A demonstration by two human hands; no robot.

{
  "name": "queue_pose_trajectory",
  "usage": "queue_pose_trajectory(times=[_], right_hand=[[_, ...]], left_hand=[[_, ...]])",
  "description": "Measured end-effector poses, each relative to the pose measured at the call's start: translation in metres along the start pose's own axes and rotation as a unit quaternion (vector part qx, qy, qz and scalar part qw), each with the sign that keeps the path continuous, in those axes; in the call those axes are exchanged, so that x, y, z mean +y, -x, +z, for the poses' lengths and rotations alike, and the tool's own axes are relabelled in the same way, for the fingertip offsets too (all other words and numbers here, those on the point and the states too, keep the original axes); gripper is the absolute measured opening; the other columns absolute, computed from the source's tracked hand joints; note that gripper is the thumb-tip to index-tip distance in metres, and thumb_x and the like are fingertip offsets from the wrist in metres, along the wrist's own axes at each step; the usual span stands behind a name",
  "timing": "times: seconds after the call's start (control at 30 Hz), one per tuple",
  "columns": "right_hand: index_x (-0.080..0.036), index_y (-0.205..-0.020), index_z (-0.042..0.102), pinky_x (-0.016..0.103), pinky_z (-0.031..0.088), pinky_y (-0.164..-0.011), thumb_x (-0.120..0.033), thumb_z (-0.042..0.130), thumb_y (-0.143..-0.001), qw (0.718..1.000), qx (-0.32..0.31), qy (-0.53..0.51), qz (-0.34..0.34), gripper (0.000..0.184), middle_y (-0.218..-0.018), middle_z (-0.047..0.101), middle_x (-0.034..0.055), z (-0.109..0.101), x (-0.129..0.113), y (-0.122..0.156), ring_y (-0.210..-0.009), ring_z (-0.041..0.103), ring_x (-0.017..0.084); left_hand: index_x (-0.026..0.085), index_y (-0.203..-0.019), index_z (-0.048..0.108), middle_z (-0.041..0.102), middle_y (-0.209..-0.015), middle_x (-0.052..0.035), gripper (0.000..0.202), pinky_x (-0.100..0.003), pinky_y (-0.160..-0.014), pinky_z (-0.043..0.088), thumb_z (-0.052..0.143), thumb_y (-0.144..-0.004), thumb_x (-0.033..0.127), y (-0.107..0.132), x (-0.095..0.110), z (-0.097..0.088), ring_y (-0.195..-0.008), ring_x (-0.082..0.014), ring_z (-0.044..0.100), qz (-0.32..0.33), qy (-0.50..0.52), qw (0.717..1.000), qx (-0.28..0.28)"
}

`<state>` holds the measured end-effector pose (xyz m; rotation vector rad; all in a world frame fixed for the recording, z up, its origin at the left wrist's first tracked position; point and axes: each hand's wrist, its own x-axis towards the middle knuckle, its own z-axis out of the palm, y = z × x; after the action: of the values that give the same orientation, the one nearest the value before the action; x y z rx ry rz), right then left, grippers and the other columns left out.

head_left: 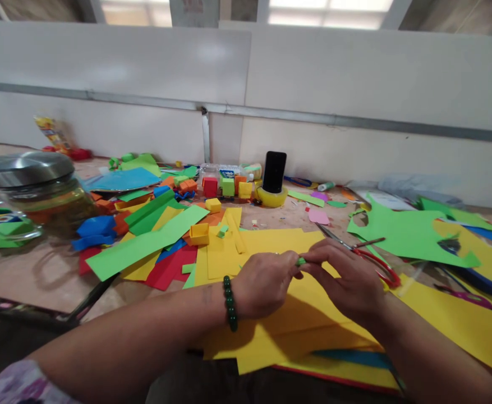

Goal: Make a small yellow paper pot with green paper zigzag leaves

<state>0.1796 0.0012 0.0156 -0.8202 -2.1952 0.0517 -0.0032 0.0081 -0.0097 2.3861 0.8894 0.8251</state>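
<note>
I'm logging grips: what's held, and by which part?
A small green piece, held by the left hand and right hand; they hide most of it, so which part is unclear.

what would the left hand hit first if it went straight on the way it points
The small green piece at its fingertips, then the right hand just beyond, though depth there is hard to judge.

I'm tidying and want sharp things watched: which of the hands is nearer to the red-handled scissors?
Right. The right hand is close beside the red-handled scissors; the left hand is farther off, to the right hand's left.
</note>
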Motion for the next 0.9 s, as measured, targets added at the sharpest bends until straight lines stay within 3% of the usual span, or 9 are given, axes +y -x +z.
queue_pose_trajectory(times=[0.17,0.3,0.37,0.43,0.53,0.6,0.73,0.83,0.9], right_hand=[[-0.023,-0.086,0.058,0.025,0.047,-0.057,-0.008,0.063,-0.080,0.999,0.050,-0.006,-0.010,0.017,-0.068,0.060,-0.0011,0.002,-0.009,0.002,-0.063,0.058,0.014],[-0.022,-0.077,0.060,0.026,0.045,-0.054,-0.017,0.062,-0.083,0.994,0.025,-0.077,0.076,0.008,-0.063,0.058,-0.0020,0.005,0.002,0.000,-0.057,0.055,0.012],[-0.020,-0.074,0.063,0.025,0.045,-0.052,-0.024,0.062,-0.084,0.984,-0.011,-0.125,0.124,0.011,-0.063,0.058,-0.0012,0.002,0.011,-0.002,-0.056,0.054,0.012],[-0.019,-0.076,0.066,0.025,0.046,-0.052,-0.028,0.063,-0.084,0.966,-0.046,-0.199,0.156,0.013,-0.064,0.059,-0.0005,-0.002,0.019,-0.003,-0.056,0.056,0.012],[-0.019,-0.080,0.071,0.025,0.048,-0.057,-0.029,0.067,-0.081,0.945,-0.072,-0.274,0.161,0.011,-0.068,0.060,0.0004,-0.006,0.025,-0.005,-0.063,0.058,0.012],[-0.018,-0.079,0.072,0.026,0.049,-0.062,-0.030,0.068,-0.080,0.939,-0.082,-0.289,0.169,0.012,-0.071,0.061,0.0014,-0.004,0.025,-0.006,-0.068,0.058,0.013],[-0.017,-0.084,0.070,0.030,0.053,-0.070,-0.038,0.070,-0.077,0.911,-0.078,-0.318,0.250,0.022,-0.080,0.067,0.0047,0.002,0.022,-0.007,-0.075,0.063,0.016],[-0.019,-0.093,0.066,0.030,0.054,-0.067,-0.043,0.072,-0.074,0.885,-0.068,-0.328,0.323,0.032,-0.084,0.070,0.0047,0.006,0.022,-0.006,-0.073,0.065,0.016],[-0.019,-0.095,0.063,0.030,0.055,-0.065,-0.042,0.074,-0.072,0.871,-0.077,-0.338,0.348,0.034,-0.084,0.070,0.0045,0.007,0.023,-0.004,-0.074,0.066,0.017]], left_hand=[[0.017,-0.085,0.053,0.068,-0.082,-0.0039,0.023,-0.026,-0.069,0.045,0.033,-0.095,0.024,0.003,0.004,0.001,-0.073,-0.0151,0.062,0.028,0.071,0.997,0.014],[0.015,-0.085,0.059,0.068,-0.087,-0.0075,0.030,-0.029,-0.078,0.047,0.035,-0.096,0.030,-0.005,-0.005,0.001,-0.080,-0.0165,0.063,-0.010,0.190,0.982,-0.005],[0.014,-0.090,0.062,0.069,-0.096,-0.0099,0.030,-0.032,-0.086,0.045,0.041,-0.094,0.035,-0.010,-0.011,-0.003,-0.093,-0.0183,0.062,-0.026,0.316,0.945,-0.075],[0.015,-0.096,0.064,0.067,-0.103,-0.0104,0.036,-0.032,-0.090,0.044,0.043,-0.093,0.044,-0.014,-0.016,-0.006,-0.101,-0.0183,0.060,-0.064,0.445,0.883,-0.138],[0.015,-0.088,0.068,0.067,-0.092,-0.0074,0.040,-0.027,-0.080,0.045,0.058,-0.082,0.053,-0.016,-0.021,-0.007,-0.086,-0.0138,0.061,-0.157,0.553,0.807,-0.134],[0.013,-0.079,0.068,0.065,-0.078,-0.0037,0.038,-0.024,-0.072,0.044,0.072,-0.071,0.050,-0.015,-0.023,-0.006,-0.073,-0.0101,0.059,-0.192,0.573,0.789,-0.113],[0.012,-0.078,0.069,0.066,-0.074,-0.0027,0.033,-0.023,-0.072,0.042,0.075,-0.069,0.044,-0.017,-0.026,-0.006,-0.070,-0.0088,0.058,-0.193,0.541,0.816,-0.066],[0.014,-0.084,0.071,0.068,-0.079,-0.0036,0.030,-0.024,-0.073,0.041,0.073,-0.071,0.040,-0.019,-0.027,-0.011,-0.074,-0.0102,0.058,-0.201,0.491,0.848,-0.018],[0.014,-0.086,0.071,0.068,-0.078,-0.0035,0.030,-0.025,-0.072,0.041,0.072,-0.071,0.039,-0.021,-0.028,-0.013,-0.073,-0.0108,0.058,-0.214,0.476,0.853,0.002]])
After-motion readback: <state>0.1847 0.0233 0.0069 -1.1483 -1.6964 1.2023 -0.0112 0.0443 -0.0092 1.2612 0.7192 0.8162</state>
